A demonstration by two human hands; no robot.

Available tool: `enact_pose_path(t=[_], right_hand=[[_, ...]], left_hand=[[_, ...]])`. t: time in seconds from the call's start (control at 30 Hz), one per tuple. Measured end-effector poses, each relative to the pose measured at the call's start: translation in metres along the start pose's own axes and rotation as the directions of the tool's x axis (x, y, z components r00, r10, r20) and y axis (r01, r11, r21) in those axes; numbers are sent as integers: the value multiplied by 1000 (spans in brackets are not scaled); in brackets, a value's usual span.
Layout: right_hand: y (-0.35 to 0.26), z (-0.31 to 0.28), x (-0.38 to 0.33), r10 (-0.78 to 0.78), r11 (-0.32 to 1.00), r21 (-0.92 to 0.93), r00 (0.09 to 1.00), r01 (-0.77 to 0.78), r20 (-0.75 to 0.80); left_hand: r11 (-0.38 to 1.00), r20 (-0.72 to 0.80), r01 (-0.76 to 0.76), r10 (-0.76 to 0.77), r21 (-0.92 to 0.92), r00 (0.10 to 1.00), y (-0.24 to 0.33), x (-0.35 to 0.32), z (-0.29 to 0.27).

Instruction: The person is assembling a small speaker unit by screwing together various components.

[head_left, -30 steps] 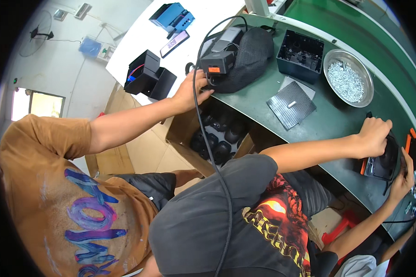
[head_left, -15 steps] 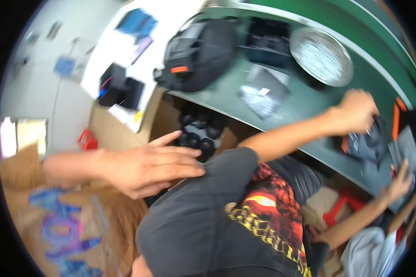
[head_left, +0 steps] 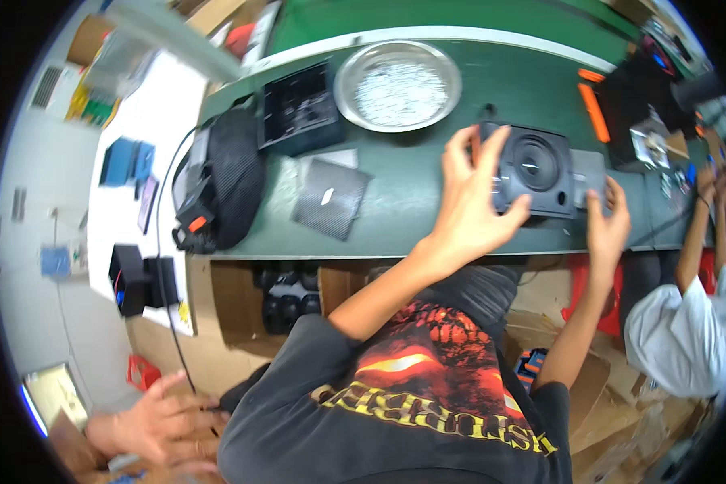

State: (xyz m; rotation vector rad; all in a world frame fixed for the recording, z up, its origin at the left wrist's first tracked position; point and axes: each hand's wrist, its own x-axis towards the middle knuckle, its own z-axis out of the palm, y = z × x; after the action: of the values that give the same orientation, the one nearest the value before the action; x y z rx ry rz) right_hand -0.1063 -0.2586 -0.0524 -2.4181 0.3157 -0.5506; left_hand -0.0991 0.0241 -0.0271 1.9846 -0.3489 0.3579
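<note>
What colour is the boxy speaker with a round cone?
The speaker is blackish grey, clearest in the head view.

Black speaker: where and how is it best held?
Take the black speaker by its left end, probably from the near left: its boxy frame has edges there, where the left grip sits. Avoid the round cone and the grey piece beside the right edge.

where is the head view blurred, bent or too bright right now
Head view: another person's hand at lower left is smeared by blur, while the speaker unit by the left hand is a little soft but readable; head view: fisheye distortion bows the white rail at the back, with black corners; head view: the white table looks nearly washed out.
</note>
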Motion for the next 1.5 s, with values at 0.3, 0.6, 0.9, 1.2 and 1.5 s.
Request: enact_pose_path(t=[0.3,0.6,0.9,1.2,1.5], right_hand=[[-27,-13,2,-67,963,-264,998,62,-12],[-77,-64,153,-297,811,238,728,534,-618],[-118,-72,195,154,592,654,731,471,-665],[-159,-39,59,-324,179,971,942,156,-91],[-207,-10,69,-515,160,987,855,28,60]], left_hand=[[984,-35,23,-30,-177,999,-9,-7,4],[965,-23,60,-68,-255,997,-19,2,-3],[895,7,71,-76,-441,997,-35,19,-6],[897,-217,147,-255,-417,942,-24,11,17],[963,-63,93,-112,-253,992,-10,-10,17]])
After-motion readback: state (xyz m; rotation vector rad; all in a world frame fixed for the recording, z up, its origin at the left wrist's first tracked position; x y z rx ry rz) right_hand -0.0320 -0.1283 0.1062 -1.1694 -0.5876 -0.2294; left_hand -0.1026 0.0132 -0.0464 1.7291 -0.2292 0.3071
